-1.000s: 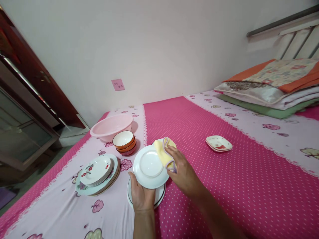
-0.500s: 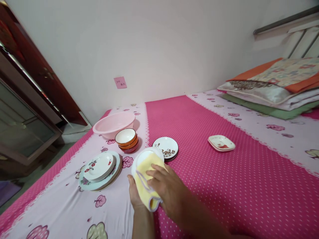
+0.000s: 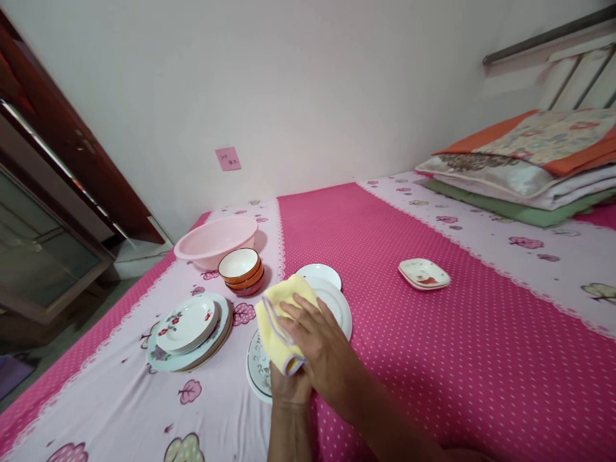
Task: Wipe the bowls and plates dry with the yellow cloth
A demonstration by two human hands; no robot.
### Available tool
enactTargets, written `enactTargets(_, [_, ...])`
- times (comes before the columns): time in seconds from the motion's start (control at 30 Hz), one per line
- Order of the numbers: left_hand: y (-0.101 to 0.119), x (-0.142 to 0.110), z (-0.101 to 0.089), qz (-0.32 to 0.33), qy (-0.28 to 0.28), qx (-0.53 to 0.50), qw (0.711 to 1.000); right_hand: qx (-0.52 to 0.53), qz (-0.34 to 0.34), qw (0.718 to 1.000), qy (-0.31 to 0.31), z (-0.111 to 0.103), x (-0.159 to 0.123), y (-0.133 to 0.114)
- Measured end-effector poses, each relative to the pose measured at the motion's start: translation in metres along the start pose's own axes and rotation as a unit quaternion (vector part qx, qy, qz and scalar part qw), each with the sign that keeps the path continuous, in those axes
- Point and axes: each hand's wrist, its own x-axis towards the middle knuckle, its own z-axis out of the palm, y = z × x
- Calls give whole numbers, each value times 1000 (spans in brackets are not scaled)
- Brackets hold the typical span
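A folded yellow cloth (image 3: 282, 314) with a purple stitched edge lies under the spread fingers of my right hand (image 3: 312, 333), pressed against a white plate (image 3: 341, 311). My left hand (image 3: 291, 385) is beneath the cloth and plate, its fingers mostly hidden, gripping the plate from below. The plate is tilted and sticks out to the right of the cloth. Below my hands on the left, a patterned plate (image 3: 257, 366) rests on the bed. A stack of small plates (image 3: 320, 273) lies just behind, partly covered.
To the left are stacked floral plates (image 3: 187, 324), a stack of orange bowls (image 3: 240, 266) and a pink basin (image 3: 216, 240). Two small squarish dishes (image 3: 424, 273) sit on the right. Folded bedding (image 3: 524, 167) lies far right by the white wall (image 3: 337, 90).
The white plate has shifted right, and the cloth has moved slightly up and left. The patterned plate on the bed now shows at the left. My left hand's thumb is no longer visible.
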Motion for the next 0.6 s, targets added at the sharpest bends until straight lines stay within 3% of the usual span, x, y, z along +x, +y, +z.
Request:
enactTargets(0.17, [14, 4, 14, -122, -38, -201, 971, -53, 34, 996, 57, -8, 2, 22])
enactTargets(0.3, [15, 4, 19, -151, -63, -248, 955, -68, 98, 991, 61, -14, 0, 41])
enactTargets(0.4, [15, 6, 12, -143, -39, -240, 959, -59, 144, 987, 40, -16, 0, 48])
enactTargets(0.6, [23, 13, 2, -67, 74, -218, 971, -53, 177, 981, -65, -15, 3, 42])
